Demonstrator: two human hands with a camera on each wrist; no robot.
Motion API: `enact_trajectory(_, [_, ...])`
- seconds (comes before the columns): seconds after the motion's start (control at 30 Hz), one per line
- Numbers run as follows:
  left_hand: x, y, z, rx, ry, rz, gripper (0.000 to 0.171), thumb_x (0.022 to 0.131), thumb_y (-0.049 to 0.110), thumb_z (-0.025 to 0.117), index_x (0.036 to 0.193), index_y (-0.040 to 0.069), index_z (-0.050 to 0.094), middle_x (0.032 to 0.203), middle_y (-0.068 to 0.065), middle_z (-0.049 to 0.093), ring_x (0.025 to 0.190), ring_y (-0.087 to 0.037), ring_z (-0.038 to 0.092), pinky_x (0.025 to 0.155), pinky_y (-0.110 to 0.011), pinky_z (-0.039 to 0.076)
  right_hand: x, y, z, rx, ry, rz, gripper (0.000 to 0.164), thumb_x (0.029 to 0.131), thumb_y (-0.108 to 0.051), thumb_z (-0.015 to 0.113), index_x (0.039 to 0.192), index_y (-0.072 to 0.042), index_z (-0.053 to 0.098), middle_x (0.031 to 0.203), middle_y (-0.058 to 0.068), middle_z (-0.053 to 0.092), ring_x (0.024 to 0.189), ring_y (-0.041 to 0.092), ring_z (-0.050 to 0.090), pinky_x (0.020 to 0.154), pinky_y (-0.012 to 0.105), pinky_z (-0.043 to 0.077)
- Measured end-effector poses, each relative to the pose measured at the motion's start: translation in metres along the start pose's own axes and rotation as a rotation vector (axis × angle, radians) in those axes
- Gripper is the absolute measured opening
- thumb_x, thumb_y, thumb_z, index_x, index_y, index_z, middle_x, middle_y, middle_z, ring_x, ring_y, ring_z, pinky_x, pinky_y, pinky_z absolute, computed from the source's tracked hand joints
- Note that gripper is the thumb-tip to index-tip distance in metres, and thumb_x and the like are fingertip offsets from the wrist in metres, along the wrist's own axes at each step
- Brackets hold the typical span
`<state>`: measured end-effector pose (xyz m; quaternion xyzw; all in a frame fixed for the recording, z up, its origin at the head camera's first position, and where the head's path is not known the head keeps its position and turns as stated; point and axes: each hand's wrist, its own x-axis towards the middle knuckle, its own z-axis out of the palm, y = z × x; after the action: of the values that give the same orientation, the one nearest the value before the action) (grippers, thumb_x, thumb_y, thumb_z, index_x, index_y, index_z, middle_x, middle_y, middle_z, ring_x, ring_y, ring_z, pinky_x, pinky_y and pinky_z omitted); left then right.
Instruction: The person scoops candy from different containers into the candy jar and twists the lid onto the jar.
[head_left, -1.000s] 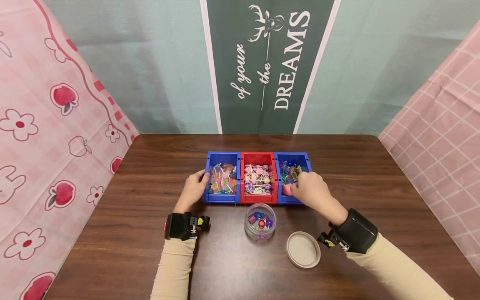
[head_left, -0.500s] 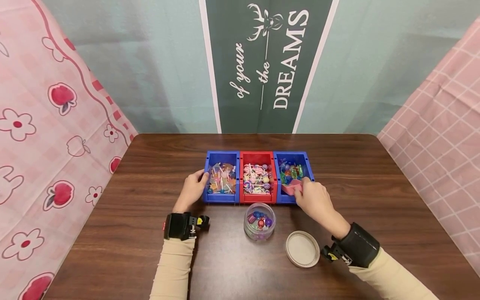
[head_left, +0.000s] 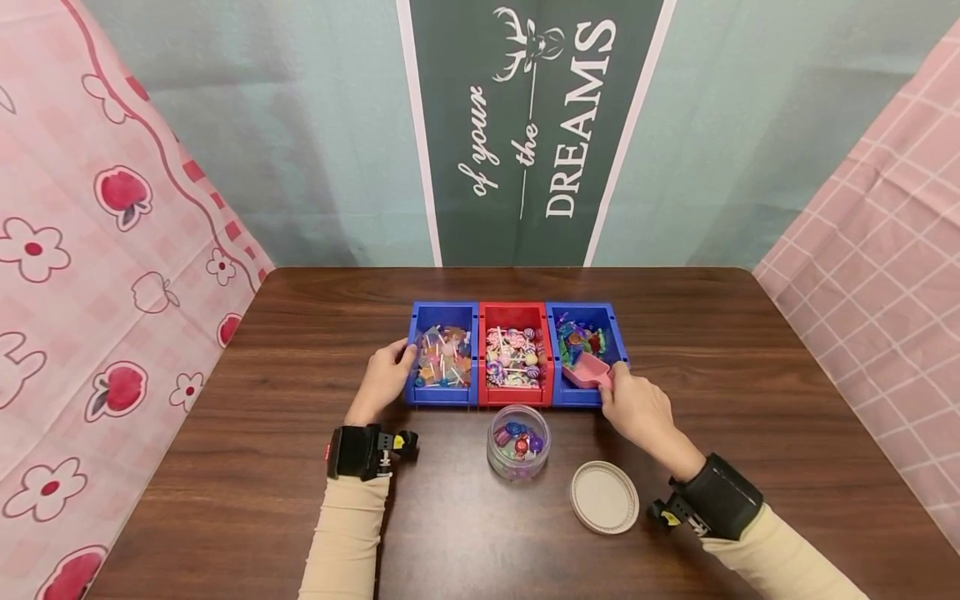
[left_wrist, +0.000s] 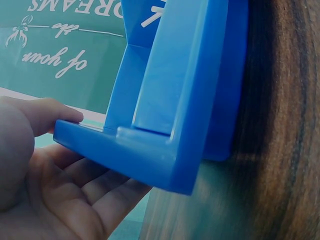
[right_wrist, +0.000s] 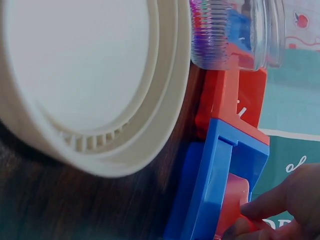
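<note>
My right hand (head_left: 637, 408) pinches the handle of a small pink scoop (head_left: 588, 372). The scoop's bowl lies over wrapped candies (head_left: 577, 337) in the right blue bin (head_left: 588, 312); the right wrist view shows the scoop (right_wrist: 234, 200) inside the bin's front. At the other end, my left hand (head_left: 385, 379) grips the side wall of the left blue bin (head_left: 442, 315). In the left wrist view the thumb lies on that bin's rim (left_wrist: 120, 150), with the fingers along its outside. A clear round jar (head_left: 519, 467) holding several colourful candies stands in front of the bins.
Between the blue bins sits a red bin (head_left: 513, 315) filled with small lollipops (head_left: 513, 354). The left bin contains pale lollipops (head_left: 444, 354). A cream lid (head_left: 604, 497) lies on the brown table (head_left: 465, 550), right of the jar. Curtains (head_left: 322, 150) hang behind and at both sides.
My right hand has drawn back and slightly down toward the bin's front right corner, bringing the pink scoop into fuller view. The candies there have shifted. My left hand has kept its grip.
</note>
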<state>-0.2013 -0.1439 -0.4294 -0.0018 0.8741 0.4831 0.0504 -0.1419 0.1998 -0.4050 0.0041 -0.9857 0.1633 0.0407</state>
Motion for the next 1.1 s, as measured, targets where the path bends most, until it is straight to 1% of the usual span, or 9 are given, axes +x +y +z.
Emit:
enact_trajectory(0.17, [0.000,0.000,0.000,-0.009,-0.005,-0.007,0.046,0.101,0.022,0.040,0.137,-0.005,0.043,0.128,-0.027,0.056,0.106,-0.032,0.053,0.101,-0.053,0.042,-0.001,-0.001,-0.003,0.012,-0.007,0.009,0.020,0.088,-0.015,0.056,0.090,0.004,0.051,0.061,0.017,0.055,0.053,0.032,0.051,0.042,0.043,0.040])
enact_trajectory(0.3, [0.000,0.000,0.000,-0.006,-0.003,-0.012,0.046,0.101,0.022,0.040,0.137,-0.005,0.044,0.129,-0.026,0.055,0.106,-0.032,0.053,0.101,-0.053,0.042,-0.001,0.002,-0.006,0.022,0.022,-0.018,0.019,0.088,-0.014,0.056,0.090,0.005,0.050,0.062,0.019,0.057,0.053,0.033,0.052,0.042,0.045,0.040])
enact_trajectory(0.4, [0.001,-0.001,0.000,-0.002,-0.003,-0.011,0.046,0.101,0.022,0.040,0.137,-0.005,0.043,0.129,-0.027,0.055,0.106,-0.032,0.053,0.101,-0.053,0.042,-0.002,0.005,-0.005,0.033,0.060,-0.049,0.019,0.088,-0.012,0.056,0.089,0.005,0.049,0.061,0.020,0.057,0.052,0.034,0.053,0.042,0.047,0.041])
enact_trajectory(0.5, [0.001,-0.001,0.000,-0.006,-0.002,-0.009,0.045,0.101,0.022,0.040,0.137,-0.005,0.044,0.129,-0.026,0.055,0.106,-0.032,0.053,0.101,-0.053,0.042,-0.004,0.010,-0.002,0.058,0.103,-0.085,0.018,0.088,-0.010,0.057,0.090,0.006,0.049,0.058,0.017,0.054,0.052,0.035,0.052,0.044,0.050,0.042])
enact_trajectory(0.6, [0.001,-0.001,0.000,-0.008,0.001,-0.010,0.045,0.101,0.022,0.040,0.137,-0.004,0.044,0.128,-0.026,0.056,0.105,-0.032,0.054,0.101,-0.052,0.043,-0.006,0.015,0.004,0.091,0.149,-0.125,0.017,0.087,-0.007,0.059,0.092,0.006,0.050,0.057,0.014,0.051,0.052,0.033,0.051,0.047,0.051,0.043])
enact_trajectory(0.77, [0.002,-0.001,-0.001,-0.007,0.009,-0.004,0.045,0.100,0.022,0.041,0.136,-0.005,0.045,0.128,-0.026,0.056,0.105,-0.032,0.054,0.101,-0.053,0.043,-0.005,0.020,0.016,0.139,0.210,-0.185,0.017,0.085,-0.004,0.061,0.093,0.006,0.050,0.057,0.013,0.051,0.052,0.031,0.050,0.049,0.052,0.044])
enact_trajectory(1.0, [0.003,-0.002,0.001,-0.008,0.007,0.003,0.045,0.100,0.022,0.040,0.136,-0.005,0.045,0.127,-0.026,0.057,0.104,-0.031,0.054,0.100,-0.052,0.044,-0.009,0.022,0.017,0.169,0.219,-0.192,0.015,0.086,-0.002,0.060,0.094,0.007,0.050,0.056,0.011,0.048,0.052,0.029,0.048,0.049,0.049,0.042])
enact_trajectory(1.1, [0.002,-0.002,0.000,-0.012,0.009,0.000,0.045,0.100,0.022,0.041,0.136,-0.005,0.045,0.126,-0.026,0.058,0.103,-0.031,0.054,0.099,-0.052,0.044,-0.011,0.023,0.017,0.180,0.223,-0.191,0.017,0.086,-0.002,0.060,0.095,0.008,0.050,0.057,0.011,0.049,0.053,0.029,0.047,0.050,0.046,0.042])
